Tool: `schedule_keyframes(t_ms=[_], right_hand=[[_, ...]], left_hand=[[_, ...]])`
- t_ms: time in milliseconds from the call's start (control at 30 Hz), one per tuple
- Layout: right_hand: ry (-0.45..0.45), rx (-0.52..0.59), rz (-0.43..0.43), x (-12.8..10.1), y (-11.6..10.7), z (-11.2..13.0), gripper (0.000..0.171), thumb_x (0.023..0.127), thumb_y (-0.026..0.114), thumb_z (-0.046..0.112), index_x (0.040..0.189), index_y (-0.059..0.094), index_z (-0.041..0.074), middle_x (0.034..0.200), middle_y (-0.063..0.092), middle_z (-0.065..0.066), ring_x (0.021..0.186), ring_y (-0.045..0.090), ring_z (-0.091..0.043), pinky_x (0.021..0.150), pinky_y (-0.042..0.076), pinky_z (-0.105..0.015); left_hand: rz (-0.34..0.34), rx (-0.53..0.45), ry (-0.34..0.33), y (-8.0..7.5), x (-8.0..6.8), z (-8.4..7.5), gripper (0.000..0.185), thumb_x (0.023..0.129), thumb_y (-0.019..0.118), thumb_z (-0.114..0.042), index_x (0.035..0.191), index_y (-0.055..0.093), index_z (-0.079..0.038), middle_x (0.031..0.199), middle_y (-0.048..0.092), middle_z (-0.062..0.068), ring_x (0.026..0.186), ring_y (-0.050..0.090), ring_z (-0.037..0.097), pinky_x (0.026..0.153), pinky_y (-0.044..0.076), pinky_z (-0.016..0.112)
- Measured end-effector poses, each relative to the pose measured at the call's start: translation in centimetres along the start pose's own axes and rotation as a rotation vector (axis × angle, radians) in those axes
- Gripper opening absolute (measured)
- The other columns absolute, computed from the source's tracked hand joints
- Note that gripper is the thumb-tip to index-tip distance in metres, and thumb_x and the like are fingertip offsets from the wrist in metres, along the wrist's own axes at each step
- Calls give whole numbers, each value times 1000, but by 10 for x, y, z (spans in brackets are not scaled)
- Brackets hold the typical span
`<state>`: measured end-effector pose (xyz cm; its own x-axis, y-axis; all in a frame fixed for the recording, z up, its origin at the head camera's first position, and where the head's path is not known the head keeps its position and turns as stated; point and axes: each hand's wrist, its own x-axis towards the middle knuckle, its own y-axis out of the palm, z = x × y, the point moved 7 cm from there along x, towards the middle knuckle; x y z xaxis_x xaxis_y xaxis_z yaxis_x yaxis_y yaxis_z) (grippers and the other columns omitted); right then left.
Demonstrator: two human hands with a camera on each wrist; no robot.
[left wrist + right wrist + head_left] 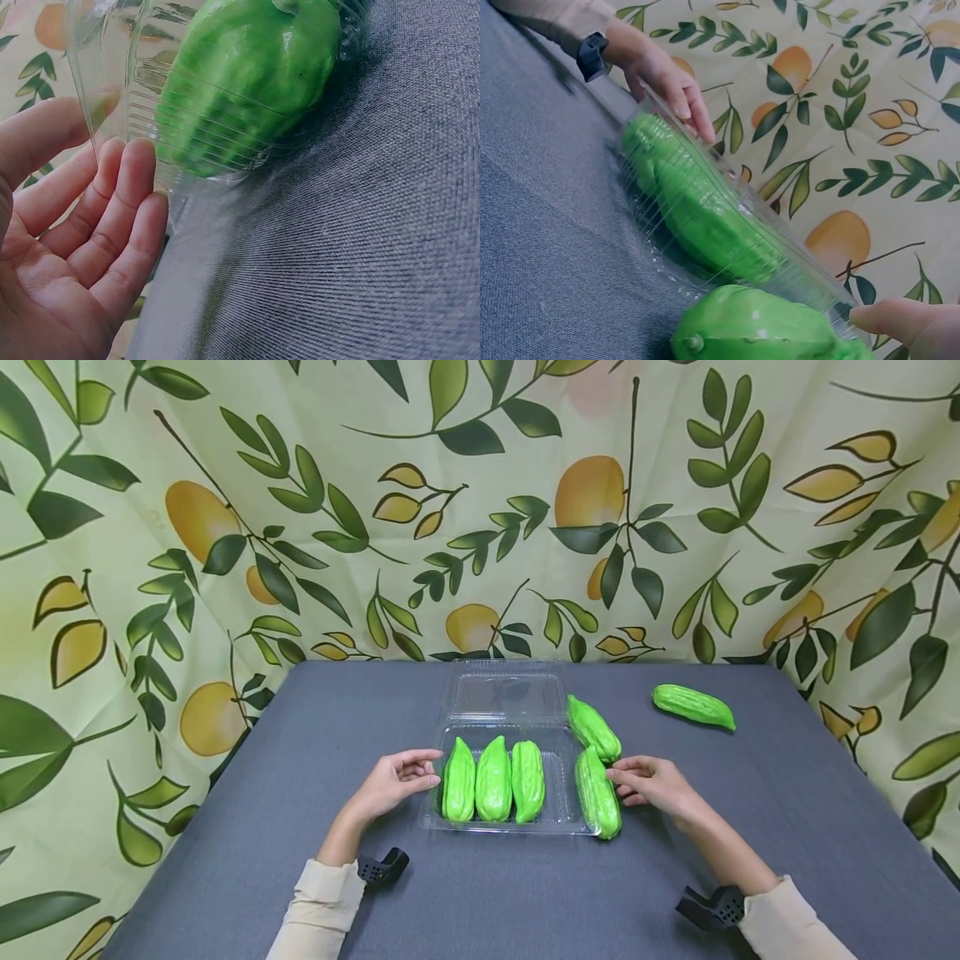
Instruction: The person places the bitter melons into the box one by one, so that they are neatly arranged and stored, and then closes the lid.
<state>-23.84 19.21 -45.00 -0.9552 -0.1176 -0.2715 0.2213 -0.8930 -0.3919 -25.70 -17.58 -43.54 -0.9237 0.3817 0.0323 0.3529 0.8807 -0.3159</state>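
A clear plastic clamshell box [558, 789] lies with its lid folded back, three bright green bitter melons [493, 781] side by side inside. At the box's left rim is my left hand [390, 783], fingers loosely bent and fingertips against the plastic wall [146, 124]. My right hand [656, 785] is beside another bitter melon [598, 797] along the box's right edge, its fingertips overlapping that melon's side. In the right wrist view, one right-hand finger [900, 321] comes to the box rim, with a melon [757, 330] just below.
One more bitter melon [594, 727] lies by the box's back right corner, touching the near one. Another [693, 706] lies farther off at the back right. The lid [508, 693] reaches towards the table's back edge. A leaf-patterned cloth [480, 510] hangs behind the grey table [480, 893].
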Motion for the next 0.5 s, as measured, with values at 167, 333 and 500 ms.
schedule_keyframes(t_ms=[167, 333, 500], right_hand=[[21, 6, 50, 1, 6, -3, 58, 94, 61, 28, 130, 46, -15, 110, 65, -19, 83, 62, -9, 73, 59, -28], [30, -1, 59, 3, 9, -4, 60, 94, 61, 29, 132, 45, -15, 117, 62, -24, 86, 60, -10, 74, 59, -29], [32, -10, 60, 6, 11, -4, 61, 93, 61, 30, 132, 45, -15, 120, 60, -27, 89, 60, -12, 74, 59, -29]], left_hand=[[2, -2, -2, 0, 0, 1, 44, 87, 66, -1, 125, 53, 16, 95, 61, 15, 80, 57, -3, 73, 51, 12], [1, -1, -4, 0, 0, 1, 44, 87, 67, -1, 125, 54, 16, 96, 61, 16, 80, 57, -3, 73, 51, 12], [-1, 4, -6, 0, 0, 2, 43, 87, 67, -2, 125, 54, 15, 95, 61, 16, 80, 57, -3, 72, 50, 12]])
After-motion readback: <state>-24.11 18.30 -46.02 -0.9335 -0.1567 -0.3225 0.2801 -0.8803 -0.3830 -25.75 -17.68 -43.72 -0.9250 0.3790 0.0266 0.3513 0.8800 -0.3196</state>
